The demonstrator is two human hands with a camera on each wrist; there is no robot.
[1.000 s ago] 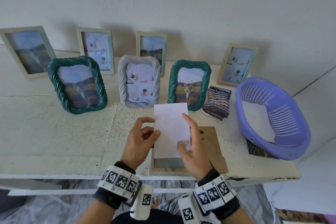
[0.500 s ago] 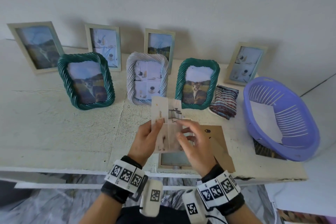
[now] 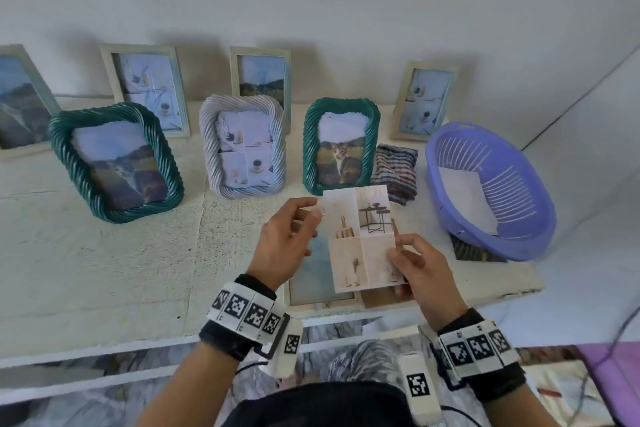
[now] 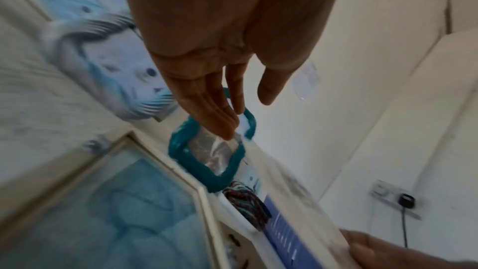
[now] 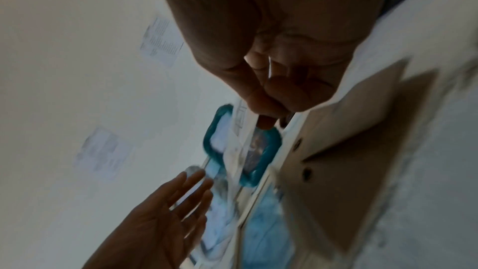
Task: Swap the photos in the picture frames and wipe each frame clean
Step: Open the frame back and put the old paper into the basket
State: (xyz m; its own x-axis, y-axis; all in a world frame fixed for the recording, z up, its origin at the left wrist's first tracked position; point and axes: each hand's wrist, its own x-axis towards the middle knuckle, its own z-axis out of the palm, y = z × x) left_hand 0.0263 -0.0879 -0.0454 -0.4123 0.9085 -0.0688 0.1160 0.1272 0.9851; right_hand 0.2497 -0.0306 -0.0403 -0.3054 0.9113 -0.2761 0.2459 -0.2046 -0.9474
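**Head view: 1 photo is out, the open frame waits below**

Head view: the right hand (image 3: pixel 420 267) pinches the photo (image 3: pixel 360 236) by its right edge, above the open frame (image 3: pixel 320 291) lying flat at the table (image 3: pixel 104 270) edge. The left hand (image 3: pixel 285 241) is relaxed and open beside the photo's left edge. 7 frames stand behind; cloth (image 3: pixel 394 170) lies untouched, so wiping seems not begun.

Left wrist view: straight fingers (image 4: pixel 214 114), holding nothing.

Right wrist view: only here the brown backing board (image 5: pixel 362 150) shows clearly, detached.
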